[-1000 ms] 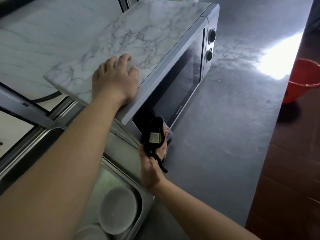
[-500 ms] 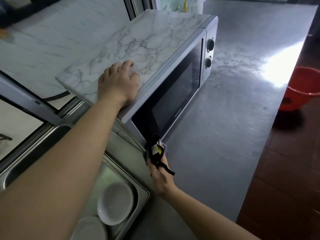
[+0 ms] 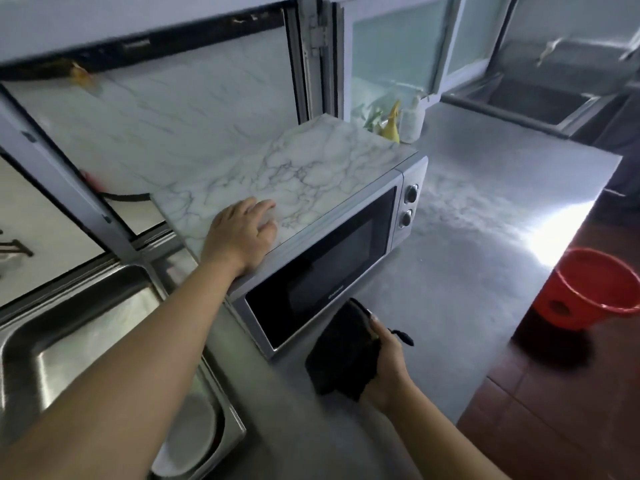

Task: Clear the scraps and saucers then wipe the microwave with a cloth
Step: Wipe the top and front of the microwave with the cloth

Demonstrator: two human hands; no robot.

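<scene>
Filling right hand (image 3: 386, 367) fingers (image 3: 375, 329): cloth (image 3: 341, 355)

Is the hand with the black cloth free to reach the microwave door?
Probably yes. The right hand grips the black cloth just in front of the microwave door, with nothing between them. The left hand rests on top, clear of the glass.

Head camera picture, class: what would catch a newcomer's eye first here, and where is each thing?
The silver microwave with its marble-patterned top stands mid-frame on the steel counter. The left hand rests flat on its top, while the right hand grips a dark cloth by the door's lower corner. A red bucket stands on the floor at right.
</scene>
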